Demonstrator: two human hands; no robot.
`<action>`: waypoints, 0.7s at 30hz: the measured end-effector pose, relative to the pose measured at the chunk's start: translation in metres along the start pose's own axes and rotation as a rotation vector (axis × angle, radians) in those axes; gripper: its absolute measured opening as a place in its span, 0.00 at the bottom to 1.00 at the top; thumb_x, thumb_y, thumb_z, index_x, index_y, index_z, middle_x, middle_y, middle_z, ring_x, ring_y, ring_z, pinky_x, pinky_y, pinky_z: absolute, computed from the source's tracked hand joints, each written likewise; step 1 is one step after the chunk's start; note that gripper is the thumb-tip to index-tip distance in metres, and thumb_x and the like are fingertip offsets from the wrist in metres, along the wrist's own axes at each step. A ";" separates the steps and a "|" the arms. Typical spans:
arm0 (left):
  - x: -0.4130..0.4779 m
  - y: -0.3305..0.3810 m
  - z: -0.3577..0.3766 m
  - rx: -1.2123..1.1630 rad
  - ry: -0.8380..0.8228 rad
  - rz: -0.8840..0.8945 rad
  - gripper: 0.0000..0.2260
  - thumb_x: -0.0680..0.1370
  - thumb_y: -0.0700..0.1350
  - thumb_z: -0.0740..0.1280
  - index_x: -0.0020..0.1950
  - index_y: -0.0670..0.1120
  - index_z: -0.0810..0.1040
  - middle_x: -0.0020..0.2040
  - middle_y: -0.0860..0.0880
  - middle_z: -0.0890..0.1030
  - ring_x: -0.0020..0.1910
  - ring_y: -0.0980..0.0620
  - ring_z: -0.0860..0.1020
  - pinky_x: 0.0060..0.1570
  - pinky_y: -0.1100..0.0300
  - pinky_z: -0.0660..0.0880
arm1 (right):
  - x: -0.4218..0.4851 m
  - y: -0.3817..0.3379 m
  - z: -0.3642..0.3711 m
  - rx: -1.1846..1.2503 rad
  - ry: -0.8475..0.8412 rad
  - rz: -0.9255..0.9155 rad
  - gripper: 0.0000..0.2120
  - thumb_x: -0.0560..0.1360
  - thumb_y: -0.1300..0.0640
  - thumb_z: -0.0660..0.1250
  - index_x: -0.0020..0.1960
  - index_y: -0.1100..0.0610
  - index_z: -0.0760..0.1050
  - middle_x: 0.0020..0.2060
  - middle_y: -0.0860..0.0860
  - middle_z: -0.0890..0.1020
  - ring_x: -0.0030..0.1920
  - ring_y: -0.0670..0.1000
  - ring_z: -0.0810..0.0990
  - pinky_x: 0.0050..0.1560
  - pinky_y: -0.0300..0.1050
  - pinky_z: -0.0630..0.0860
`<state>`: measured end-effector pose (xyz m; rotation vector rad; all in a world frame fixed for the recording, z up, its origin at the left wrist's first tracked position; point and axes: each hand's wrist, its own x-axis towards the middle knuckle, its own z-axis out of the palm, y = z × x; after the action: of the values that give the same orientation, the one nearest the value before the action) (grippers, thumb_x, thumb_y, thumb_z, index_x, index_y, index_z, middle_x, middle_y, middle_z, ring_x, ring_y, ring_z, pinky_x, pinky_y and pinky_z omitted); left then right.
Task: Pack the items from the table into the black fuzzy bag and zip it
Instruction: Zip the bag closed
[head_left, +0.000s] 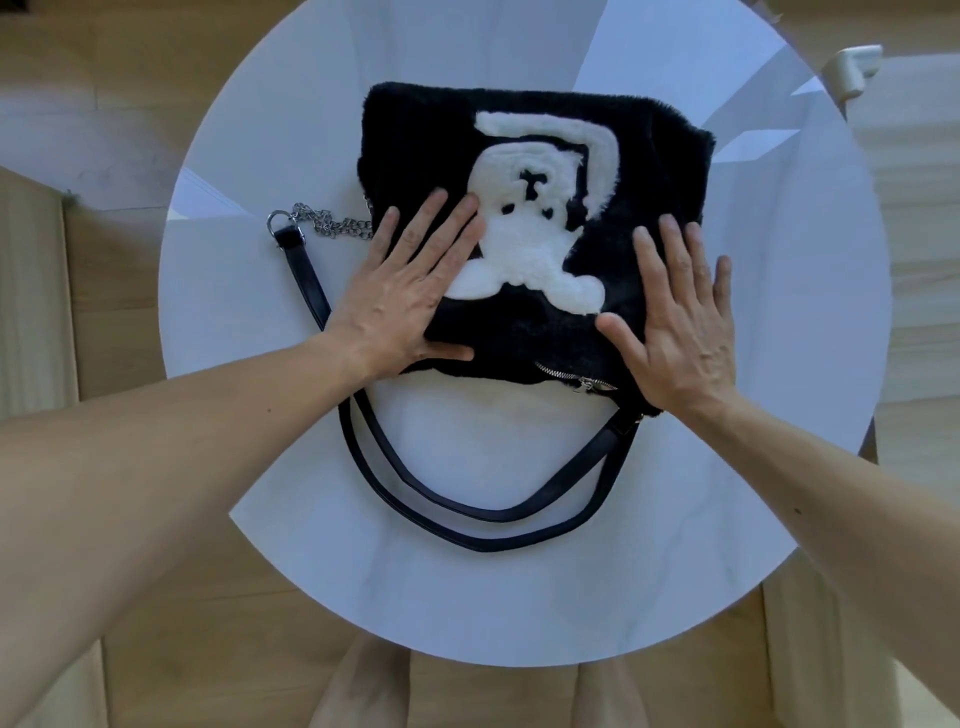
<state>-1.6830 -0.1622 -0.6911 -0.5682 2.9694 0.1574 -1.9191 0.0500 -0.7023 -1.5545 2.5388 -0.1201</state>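
While their fingers lie spread, left hand (410, 291) and right hand (680, 327) press one black fuzzy bag (530, 338).

Soft, even daylight; wide-angle view, slightly soft throughout.

The surface (519, 597) is lit with a cool bluish cast, and pale angular reflections are seen on its gloss at the upper right. Only faint, diffuse shadows are cast along the strap (483, 514). Detail in the fur of the bag (415, 135) is largely swallowed by its blackness. The arms (156, 467) are stretched and the floor (104, 93) is blurred toward the edges.
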 end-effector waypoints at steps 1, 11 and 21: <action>-0.001 -0.003 0.001 0.005 0.000 0.016 0.59 0.64 0.75 0.64 0.82 0.45 0.42 0.83 0.46 0.45 0.81 0.43 0.43 0.78 0.40 0.47 | -0.004 0.007 -0.001 -0.002 -0.024 0.010 0.39 0.80 0.30 0.47 0.83 0.49 0.44 0.83 0.52 0.48 0.82 0.55 0.45 0.79 0.64 0.46; 0.029 -0.007 -0.031 -0.277 0.283 0.010 0.39 0.80 0.67 0.52 0.82 0.45 0.47 0.83 0.44 0.48 0.81 0.40 0.43 0.77 0.36 0.43 | 0.018 -0.035 -0.028 0.173 0.101 0.065 0.36 0.82 0.34 0.46 0.83 0.52 0.42 0.83 0.52 0.46 0.82 0.53 0.42 0.79 0.63 0.42; 0.057 -0.042 -0.036 -0.187 -0.036 -0.029 0.43 0.76 0.70 0.56 0.82 0.54 0.39 0.83 0.50 0.40 0.81 0.43 0.38 0.76 0.35 0.51 | 0.066 -0.068 -0.025 0.135 -0.028 0.174 0.33 0.82 0.34 0.45 0.82 0.43 0.39 0.82 0.47 0.40 0.82 0.53 0.39 0.80 0.60 0.41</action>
<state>-1.7228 -0.2262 -0.6664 -0.6212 2.9290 0.4415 -1.8935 -0.0405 -0.6742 -1.2721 2.5718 -0.2408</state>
